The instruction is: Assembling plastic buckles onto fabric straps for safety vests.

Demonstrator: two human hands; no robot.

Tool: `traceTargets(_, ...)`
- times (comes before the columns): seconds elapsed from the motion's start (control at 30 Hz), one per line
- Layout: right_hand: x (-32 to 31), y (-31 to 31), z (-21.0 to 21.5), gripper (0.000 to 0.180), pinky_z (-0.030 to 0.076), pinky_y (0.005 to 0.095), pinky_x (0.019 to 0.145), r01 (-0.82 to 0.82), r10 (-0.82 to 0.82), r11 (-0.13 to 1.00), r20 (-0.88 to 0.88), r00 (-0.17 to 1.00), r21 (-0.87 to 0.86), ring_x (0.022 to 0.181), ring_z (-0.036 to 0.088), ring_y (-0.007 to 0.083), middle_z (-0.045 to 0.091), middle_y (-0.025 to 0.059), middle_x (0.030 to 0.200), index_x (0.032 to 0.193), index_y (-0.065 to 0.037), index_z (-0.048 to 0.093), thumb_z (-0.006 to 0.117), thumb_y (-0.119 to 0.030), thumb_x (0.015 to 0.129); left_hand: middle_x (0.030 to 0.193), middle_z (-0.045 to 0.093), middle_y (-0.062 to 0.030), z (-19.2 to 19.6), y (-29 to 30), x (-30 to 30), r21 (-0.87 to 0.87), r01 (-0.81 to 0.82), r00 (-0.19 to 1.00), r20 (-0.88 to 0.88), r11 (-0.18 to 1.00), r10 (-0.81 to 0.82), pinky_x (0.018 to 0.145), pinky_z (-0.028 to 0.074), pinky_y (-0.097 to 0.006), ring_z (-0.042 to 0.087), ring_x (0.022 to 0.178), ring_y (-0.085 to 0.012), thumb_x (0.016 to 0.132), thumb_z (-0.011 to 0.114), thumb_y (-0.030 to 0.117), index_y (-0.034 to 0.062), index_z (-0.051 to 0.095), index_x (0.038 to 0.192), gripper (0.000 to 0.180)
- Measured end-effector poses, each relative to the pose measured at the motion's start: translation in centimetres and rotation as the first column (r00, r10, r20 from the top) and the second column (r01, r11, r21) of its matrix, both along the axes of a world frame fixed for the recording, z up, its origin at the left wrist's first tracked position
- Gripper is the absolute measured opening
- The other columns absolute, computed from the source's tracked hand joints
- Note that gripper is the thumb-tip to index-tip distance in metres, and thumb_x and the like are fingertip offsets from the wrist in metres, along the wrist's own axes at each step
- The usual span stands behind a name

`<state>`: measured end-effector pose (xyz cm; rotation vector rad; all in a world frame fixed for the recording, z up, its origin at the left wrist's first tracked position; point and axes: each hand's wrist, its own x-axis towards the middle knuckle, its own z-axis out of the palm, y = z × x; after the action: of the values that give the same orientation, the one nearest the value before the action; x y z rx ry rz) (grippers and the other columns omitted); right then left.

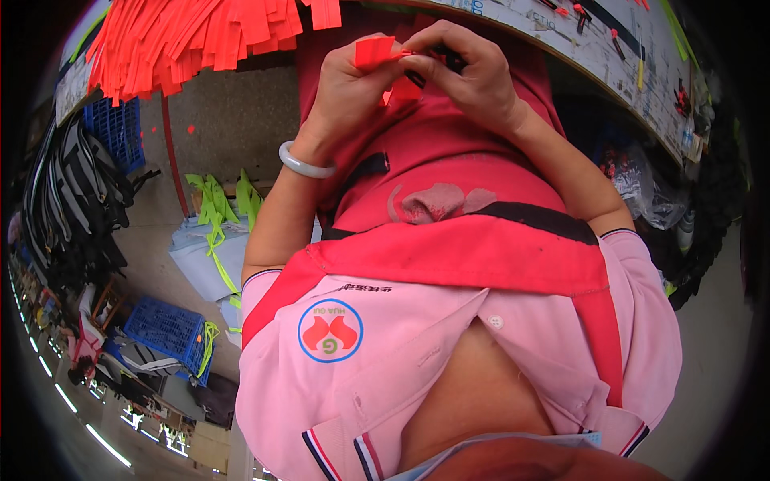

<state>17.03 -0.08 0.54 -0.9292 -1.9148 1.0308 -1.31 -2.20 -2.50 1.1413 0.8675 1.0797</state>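
Both of my hands meet over my lap, near the table edge. In my closed left hand (349, 84) is a neon orange-red fabric strip (374, 53), one end standing up above the fingers and more hanging below them. My right hand (473, 76) is closed on a small black tool (447, 58), a dark loop of it showing beneath the fingers; its exact kind is mostly hidden. The right fingertips touch the strip beside the left ones. To the left, a thick pile of similar orange-red strips (200, 36) hangs over the table edge.
The worktable (553, 36) runs along the top, with small black and red pieces on its right. Black straps (76, 192) hang at left, near a blue crate (164, 329). Yellow-green strips (212, 204) lie on pale sheets. Clear plastic bags (642, 184) sit under the table.
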Motion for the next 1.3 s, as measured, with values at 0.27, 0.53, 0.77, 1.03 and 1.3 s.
traceTargets(0.27,0.3,0.5,-0.9,0.019,0.047,0.023,0.064,0.012,-0.009,0.998,0.05,0.999,-0.054,0.07,0.057,0.0107,0.062,0.0041,0.078,0.095,-0.003,0.066,0.071,-0.016,0.082,0.08,0.063,-0.0021,-0.4,0.1,0.2,0.058,-0.06,0.994,-0.092,0.997,0.065,0.063,0.047,-0.023,0.057,0.07,-0.0077,0.086,0.062,0.002,-0.0009,0.066,0.097,0.013)
traceTargets(0.53,1.5,0.9,-1.4,0.021,0.045,0.0208,0.063,0.175,-0.161,0.942,0.071,0.984,-0.287,0.068,0.054,0.0055,0.063,0.0008,0.073,0.093,-0.003,0.066,0.067,-0.023,0.087,0.073,0.063,-0.0073,-0.7,1.3,1.9,-0.328,0.028,0.986,0.162,0.944,0.027,0.058,0.054,-0.028,0.062,0.06,-0.0147,0.09,0.061,0.009,-0.0052,0.061,0.106,0.022)
traceTargets(0.77,4.4,5.3,-3.2,0.022,0.045,0.0304,0.052,0.278,-0.219,0.943,0.288,0.932,-0.181,0.057,0.057,0.0164,0.061,0.0102,0.065,0.086,0.001,0.061,0.059,-0.021,0.088,0.085,0.057,-0.0126,-5.5,4.7,6.9,-0.596,0.225,0.805,0.56,0.771,0.198,0.061,0.056,-0.031,0.06,0.069,-0.0192,0.094,0.05,0.008,-0.0064,0.05,0.107,0.019)
traceTargets(1.03,2.4,5.0,-1.3,0.016,0.049,0.0452,0.058,0.384,-0.35,0.923,0.4,0.847,-0.006,0.067,0.062,0.0398,0.061,0.0213,0.069,0.082,0.0,0.054,0.055,-0.015,0.088,0.088,0.056,-0.0097,-6.8,6.2,8.1,-0.686,0.297,0.762,0.589,0.664,0.268,0.062,0.052,-0.031,0.054,0.068,-0.0173,0.098,0.043,0.012,-0.0031,0.05,0.107,0.019)
traceTargets(1.3,2.3,5.9,-1.2,0.017,0.049,0.0482,0.058,0.331,-0.356,0.934,0.437,0.826,0.134,0.067,0.061,0.0424,0.061,0.0232,0.069,0.084,-0.001,0.055,0.055,-0.017,0.089,0.089,0.056,-0.0096,-7.0,6.0,8.1,-0.675,0.332,0.661,0.665,0.66,0.348,0.063,0.051,-0.027,0.054,0.07,-0.0155,0.096,0.044,0.009,-0.0015,0.05,0.104,0.014)
